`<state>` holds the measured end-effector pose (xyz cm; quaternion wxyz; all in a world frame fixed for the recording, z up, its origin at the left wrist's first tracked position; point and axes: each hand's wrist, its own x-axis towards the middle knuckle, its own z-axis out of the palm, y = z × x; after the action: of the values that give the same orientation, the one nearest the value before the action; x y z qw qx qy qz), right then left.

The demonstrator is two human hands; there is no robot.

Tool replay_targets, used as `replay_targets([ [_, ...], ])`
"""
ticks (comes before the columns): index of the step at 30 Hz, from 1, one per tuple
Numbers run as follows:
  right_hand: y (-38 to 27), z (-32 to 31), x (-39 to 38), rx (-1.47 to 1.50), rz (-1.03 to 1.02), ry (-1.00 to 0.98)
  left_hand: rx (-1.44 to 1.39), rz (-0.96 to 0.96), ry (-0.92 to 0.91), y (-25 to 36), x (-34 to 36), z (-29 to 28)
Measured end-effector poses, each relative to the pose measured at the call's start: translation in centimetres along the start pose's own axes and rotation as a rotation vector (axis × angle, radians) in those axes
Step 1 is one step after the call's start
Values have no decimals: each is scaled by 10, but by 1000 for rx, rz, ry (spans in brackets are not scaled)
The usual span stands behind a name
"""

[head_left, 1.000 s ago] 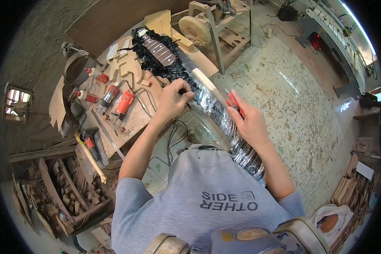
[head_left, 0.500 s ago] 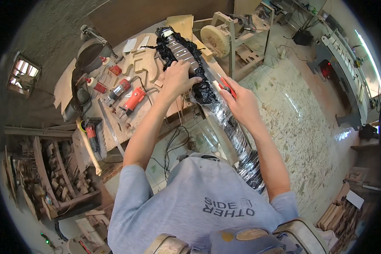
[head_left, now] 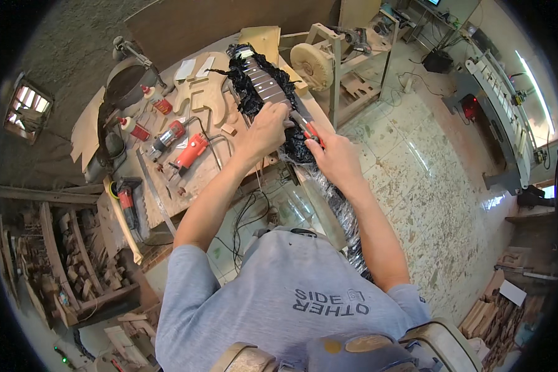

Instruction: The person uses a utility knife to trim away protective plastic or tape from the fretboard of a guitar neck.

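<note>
A guitar neck lies along the workbench's right side, its dark fretboard (head_left: pixel 265 82) with pale dot inlays bare at the far end. Torn black plastic wrap (head_left: pixel 247 96) lies bunched along both its edges, while the nearer part stays bound in shiny wrapping (head_left: pixel 335 197) running down toward me. My left hand (head_left: pixel 266 132) is closed on the black plastic wrap where the bare fretboard ends, its fingertips partly hidden. In my right hand (head_left: pixel 340 160) is a red utility knife (head_left: pixel 312 131), its tip pointing at the wrap close to my left fingers.
On the bench (head_left: pixel 161 211) lie a pale wooden guitar-body shape (head_left: pixel 204 99), red power tools (head_left: pixel 191 150), glue bottles (head_left: pixel 157 99) and a long metal ruler (head_left: pixel 155 186). A stand with a round buffing wheel (head_left: pixel 310 65) is beyond the neck. Cables hang below the bench edge.
My left hand has gone from fingers spread over the fretboard to a closed grip lower down. My right hand has brought the knife leftward, closer to it.
</note>
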<state>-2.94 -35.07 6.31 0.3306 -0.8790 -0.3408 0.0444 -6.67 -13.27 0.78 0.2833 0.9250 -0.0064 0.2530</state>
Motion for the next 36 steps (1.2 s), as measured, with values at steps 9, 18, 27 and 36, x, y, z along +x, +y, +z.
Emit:
replay_targets([
  [9, 13, 11, -2, -115, -189, -5, -181, -184, 66, -7, -3, 7],
  [18, 15, 14, -7, -85, -189, -8, -355, -258, 18, -6, -4, -1],
  [27, 24, -13, -48, 105, -46, 63, -109, -80, -194, 0, 3, -25],
  [36, 12, -3, -17, 96, -65, 94, -31, -303, -240, 12, 7, -27],
])
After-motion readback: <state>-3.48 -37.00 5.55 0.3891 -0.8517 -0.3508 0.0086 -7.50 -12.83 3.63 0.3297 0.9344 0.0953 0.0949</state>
